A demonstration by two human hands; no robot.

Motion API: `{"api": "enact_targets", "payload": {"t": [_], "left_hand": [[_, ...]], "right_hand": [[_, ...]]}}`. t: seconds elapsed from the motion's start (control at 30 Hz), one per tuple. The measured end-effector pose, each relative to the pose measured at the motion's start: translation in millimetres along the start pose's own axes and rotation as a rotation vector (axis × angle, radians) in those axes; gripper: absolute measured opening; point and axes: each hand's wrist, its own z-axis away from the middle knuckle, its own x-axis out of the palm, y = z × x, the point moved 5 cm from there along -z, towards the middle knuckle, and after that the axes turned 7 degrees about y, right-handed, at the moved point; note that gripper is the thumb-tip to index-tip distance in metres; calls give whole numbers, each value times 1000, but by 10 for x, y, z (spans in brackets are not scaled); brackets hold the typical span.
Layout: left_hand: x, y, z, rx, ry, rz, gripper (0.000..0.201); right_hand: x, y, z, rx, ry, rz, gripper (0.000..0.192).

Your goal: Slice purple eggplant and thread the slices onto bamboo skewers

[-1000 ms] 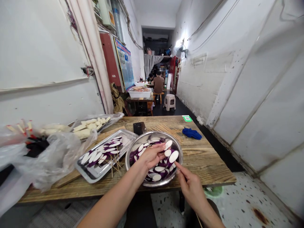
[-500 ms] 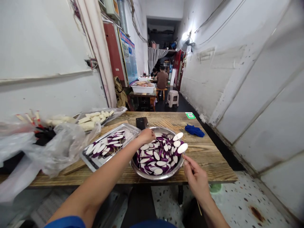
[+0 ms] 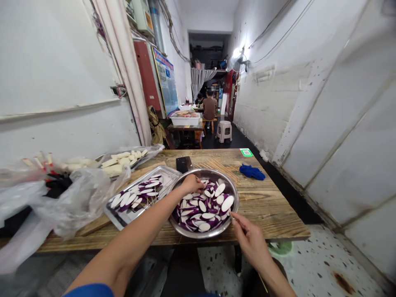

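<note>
Eggplant slices (image 3: 204, 206), oval, white flesh with purple skin rims, fill a round steel bowl (image 3: 232, 194) at the near edge of the wooden table (image 3: 272, 210). Left hand (image 3: 192, 183) reaches into the far side of the bowl, fingers curled down onto the slices; whether it has pinched one up I cannot tell. Right hand (image 3: 250, 241) sits at the bowl's near right rim, fingers closed around a thin bamboo skewer (image 3: 230, 213) that carries a few slices at its tip over the bowl; the skewer's tail shows below the wrist.

Table is rough planks, set against a white wall on the left. Room is a narrow corridor with white walls, speckled floor and a wall fan high on the right side.

Steel tray (image 3: 168, 175) just left of the bowl holds skewered slices. Behind it, a plastic-wrapped tray of pale cut sticks (image 3: 122, 159), and crumpled clear plastic bags (image 3: 74, 198) at far left. Loose skewers (image 3: 218, 165) lie beyond the bowl, beside a dark cleaver (image 3: 183, 163). Blue cloth (image 3: 252, 172) and green QR card (image 3: 246, 152) lie on the far right of the table. Down the corridor, a person (image 3: 210, 108) sits back to camera near a white tub (image 3: 185, 119) and a plastic stool (image 3: 224, 131).
</note>
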Motion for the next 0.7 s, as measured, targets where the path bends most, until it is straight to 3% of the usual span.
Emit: {"api": "enact_targets", "payload": {"t": [0.2, 0.37, 0.57, 0.7], "left_hand": [[45, 237, 368, -200, -207, 580, 31], [159, 358, 595, -337, -194, 873, 26], [272, 316, 611, -477, -129, 1008, 24], [319, 278, 609, -481, -137, 966, 18]], "right_hand": [[50, -11, 7, -4, -47, 21, 34], [57, -65, 26, -22, -6, -11, 35], [43, -69, 54, 7, -7, -23, 39], [71, 16, 78, 76, -58, -92, 40]]}}
